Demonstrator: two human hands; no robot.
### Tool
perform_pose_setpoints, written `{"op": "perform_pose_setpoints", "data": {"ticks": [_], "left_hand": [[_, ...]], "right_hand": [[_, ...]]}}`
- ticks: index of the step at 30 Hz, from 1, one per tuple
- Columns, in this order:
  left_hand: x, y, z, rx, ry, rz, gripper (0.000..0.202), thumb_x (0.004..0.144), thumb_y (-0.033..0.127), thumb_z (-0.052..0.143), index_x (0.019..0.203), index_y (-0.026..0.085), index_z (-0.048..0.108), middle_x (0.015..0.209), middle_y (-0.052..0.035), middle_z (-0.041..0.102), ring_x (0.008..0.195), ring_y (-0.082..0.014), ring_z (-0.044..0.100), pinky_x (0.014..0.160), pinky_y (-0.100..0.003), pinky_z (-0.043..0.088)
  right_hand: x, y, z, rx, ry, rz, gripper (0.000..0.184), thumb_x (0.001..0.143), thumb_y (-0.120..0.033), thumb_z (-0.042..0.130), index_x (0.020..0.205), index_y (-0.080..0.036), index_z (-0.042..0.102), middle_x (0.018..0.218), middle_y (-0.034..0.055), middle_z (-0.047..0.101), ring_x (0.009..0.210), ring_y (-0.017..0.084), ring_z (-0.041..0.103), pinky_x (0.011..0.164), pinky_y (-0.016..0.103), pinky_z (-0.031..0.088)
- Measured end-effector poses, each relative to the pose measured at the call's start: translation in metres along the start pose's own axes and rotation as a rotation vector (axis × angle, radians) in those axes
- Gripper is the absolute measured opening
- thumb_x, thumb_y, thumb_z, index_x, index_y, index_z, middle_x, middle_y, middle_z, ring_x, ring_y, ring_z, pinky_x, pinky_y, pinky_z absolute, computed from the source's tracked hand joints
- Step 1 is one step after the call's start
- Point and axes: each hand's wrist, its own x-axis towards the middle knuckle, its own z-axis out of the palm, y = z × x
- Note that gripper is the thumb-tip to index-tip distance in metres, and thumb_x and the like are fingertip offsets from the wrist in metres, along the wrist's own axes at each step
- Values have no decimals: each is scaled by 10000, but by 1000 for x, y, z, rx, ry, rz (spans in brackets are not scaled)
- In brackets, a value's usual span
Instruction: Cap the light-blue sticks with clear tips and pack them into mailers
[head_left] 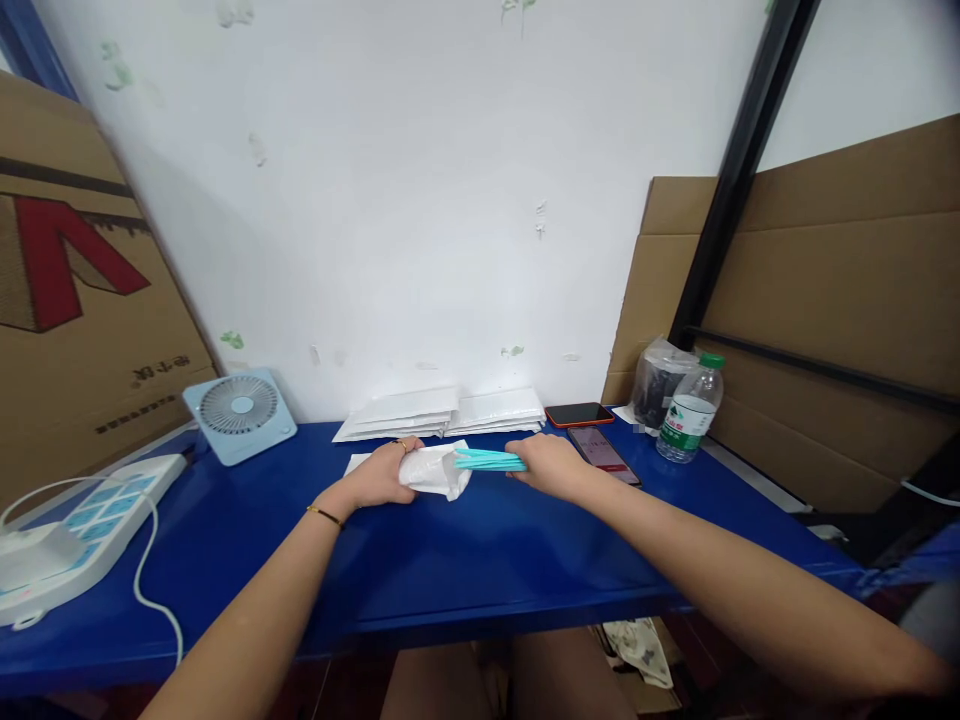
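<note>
My left hand (384,472) is closed around a small white plastic pouch (431,470), whose mouth faces right. In my right hand (551,465) is a bundle of thin turquoise strips (491,460); I cannot make out their exact kind. The left end of the bundle is at the pouch's mouth, and how far it goes inside is hidden. Just behind the hands lie two stacks of flat white mailers, a left stack (401,412) and a right stack (499,410), against the wall.
On the blue table (420,570), a light-blue fan (241,410) and a white power strip (105,520) with a cable stand left. Right are a black phone (579,414), a lit phone (604,455), a water bottle (690,410) and a bagged dark object (656,390). Cardboard flanks both sides.
</note>
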Motion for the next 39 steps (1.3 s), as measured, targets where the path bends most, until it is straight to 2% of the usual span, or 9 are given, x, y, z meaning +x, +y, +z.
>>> {"op": "perform_pose_setpoints", "data": {"ticks": [7, 11, 14, 18, 22, 26, 32, 36, 39], "left_hand": [[13, 27, 12, -173, 10, 71, 453, 572, 256, 584, 1002, 193, 452, 800, 18, 518, 685, -143, 495, 602, -228, 387], [16, 29, 15, -260, 24, 79, 453, 601, 254, 560, 1025, 195, 415, 791, 29, 512, 654, -123, 479, 570, -215, 386], [12, 30, 12, -201, 98, 93, 438, 600, 246, 553, 1014, 198, 418, 801, 28, 507, 667, -126, 483, 592, -225, 394], [9, 30, 13, -57, 245, 117, 476, 574, 243, 566, 1029, 205, 434, 892, 3, 521, 799, -177, 510, 721, -281, 413], [10, 31, 20, 44, 404, 158, 545, 532, 227, 584, 1055, 204, 431, 1034, -30, 512, 978, -230, 476, 870, -333, 374], [11, 38, 29, 81, 440, 193, 524, 541, 228, 587, 1037, 213, 419, 1039, -31, 516, 1008, -235, 464, 908, -351, 348], [20, 65, 44, 81, 525, 159, 591, 553, 287, 635, 1100, 210, 425, 1066, -54, 524, 1006, -257, 490, 901, -387, 334], [31, 85, 48, -87, 646, 140, 661, 525, 247, 672, 1129, 226, 404, 1098, -67, 519, 1027, -268, 488, 891, -402, 343], [40, 99, 47, -399, 686, 148, 617, 570, 243, 662, 1122, 224, 386, 1008, -41, 549, 877, -203, 545, 775, -334, 404]], "right_hand": [[7, -9, -25, -242, -17, -42, 191, 783, -136, 476, 918, -188, 600, 883, 121, 654, 849, 237, 617, 675, 312, 435], [14, -2, -55, -278, -61, -76, 175, 743, -216, 546, 897, -182, 622, 897, 132, 647, 841, 267, 615, 657, 333, 442], [15, 12, -71, -221, -150, -75, 271, 677, -331, 617, 904, -184, 624, 901, 125, 641, 810, 277, 612, 609, 323, 439], [14, 24, -78, -84, -279, -57, 363, 625, -390, 659, 913, -173, 614, 836, 102, 641, 733, 239, 611, 571, 294, 424], [12, 19, -78, 112, -478, -1, 396, 626, -375, 667, 935, -142, 582, 656, 46, 619, 536, 160, 569, 508, 263, 411], [17, 2, -84, 212, -590, 59, 464, 580, -347, 713, 951, -109, 565, 611, 23, 595, 469, 125, 519, 486, 255, 415], [36, -27, -108, -2, -593, 85, 78, 556, -128, 661, 587, -77, 611, 609, 65, 591, 623, 218, 587, 585, 338, 445], [57, -37, -130, -71, -628, 220, 63, 524, -68, 667, 534, -87, 608, 638, 62, 591, 712, 269, 604, 644, 400, 459], [76, -36, -145, -226, -655, 148, 94, 494, -89, 701, 536, -91, 618, 617, 49, 579, 730, 266, 598, 655, 406, 461]]}}
